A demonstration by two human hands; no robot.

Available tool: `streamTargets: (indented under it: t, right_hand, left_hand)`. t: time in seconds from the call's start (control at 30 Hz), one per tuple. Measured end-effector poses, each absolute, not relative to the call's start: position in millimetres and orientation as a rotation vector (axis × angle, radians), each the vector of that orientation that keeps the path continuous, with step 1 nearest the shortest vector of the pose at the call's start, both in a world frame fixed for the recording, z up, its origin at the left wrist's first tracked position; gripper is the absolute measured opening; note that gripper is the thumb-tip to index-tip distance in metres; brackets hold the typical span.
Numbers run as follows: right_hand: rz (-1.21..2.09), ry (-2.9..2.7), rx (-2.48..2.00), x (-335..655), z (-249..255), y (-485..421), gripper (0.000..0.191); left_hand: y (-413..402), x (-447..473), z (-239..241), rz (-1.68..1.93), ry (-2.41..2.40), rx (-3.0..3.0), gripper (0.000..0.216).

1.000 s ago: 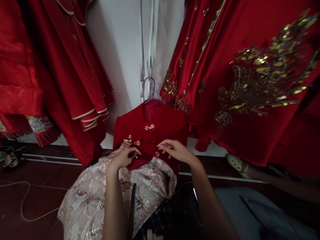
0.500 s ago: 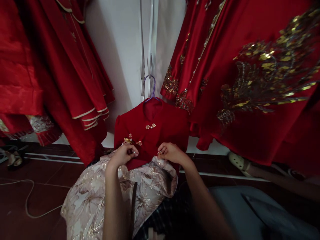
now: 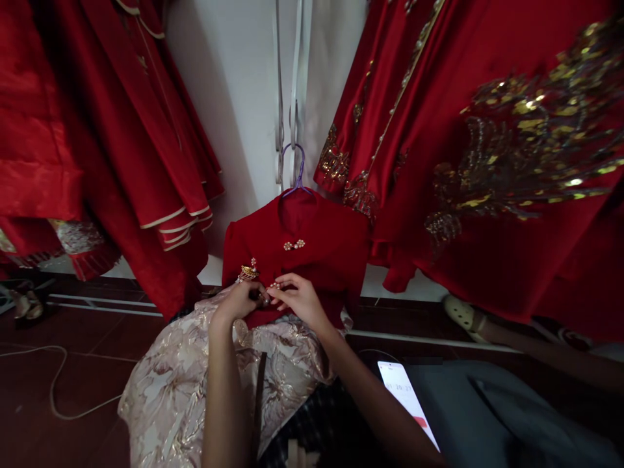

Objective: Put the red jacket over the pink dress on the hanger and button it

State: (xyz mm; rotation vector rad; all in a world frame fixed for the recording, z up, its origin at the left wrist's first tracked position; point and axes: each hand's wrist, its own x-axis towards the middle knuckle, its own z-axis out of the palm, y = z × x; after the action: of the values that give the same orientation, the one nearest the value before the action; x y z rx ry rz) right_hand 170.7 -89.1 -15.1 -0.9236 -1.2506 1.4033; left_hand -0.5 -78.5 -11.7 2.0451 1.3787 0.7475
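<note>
A small red dress (image 3: 316,250) on a purple hanger (image 3: 294,170) lies before me, its pale gold-patterned skirt (image 3: 195,383) spread over my lap. Pearl clasps (image 3: 294,245) decorate its chest, and a gold ornament (image 3: 248,272) sits at its left side. My left hand (image 3: 240,301) is closed in a pinch on a clasp at the dress front. My right hand (image 3: 298,298) meets it there, fingers pinched on the same clasp.
Long red garments (image 3: 121,130) hang at the left, and a red gown with gold sequin embroidery (image 3: 517,149) hangs at the right. A lit phone (image 3: 407,396) rests on grey cloth (image 3: 487,416) by my right arm. A white cord (image 3: 53,383) trails over the dark floor.
My right hand has moved left across the red dress to join my left hand at the clasp. The phone screen has come into view under my right arm.
</note>
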Motion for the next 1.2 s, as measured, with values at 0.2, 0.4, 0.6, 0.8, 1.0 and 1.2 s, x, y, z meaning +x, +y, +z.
streamTargets:
  t: [0.2,0.4,0.6,0.8,1.0,1.2]
  right_hand:
    - [1.485,-1.146,-0.943,162,-48,-73,0.046]
    - [1.542,-1.219,-0.940,172,-43,-69,0.041]
    - [1.427,-1.273,-0.969,167,-48,-72,0.040]
    - [1.371,-1.333,-0.967,167,-52,-72,0.036]
    - [1.360,-1.353,-0.971,167,-53,-71,0.033]
    - [1.323,-1.387,-0.970,166,-54,-72,0.031]
  left_hand:
    - [-75,-7,-18,0.709,1.431,2.039,0.018]
    - [-74,-10,-21,0.730,1.418,2.036,0.017]
    - [-75,-10,-19,0.745,1.423,1.983,0.014]
    - [-74,-9,-20,0.798,1.326,1.785,0.021]
    - [-73,-7,-19,0.803,1.417,1.790,0.028]
    - [-73,-5,-17,0.730,1.561,1.900,0.020]
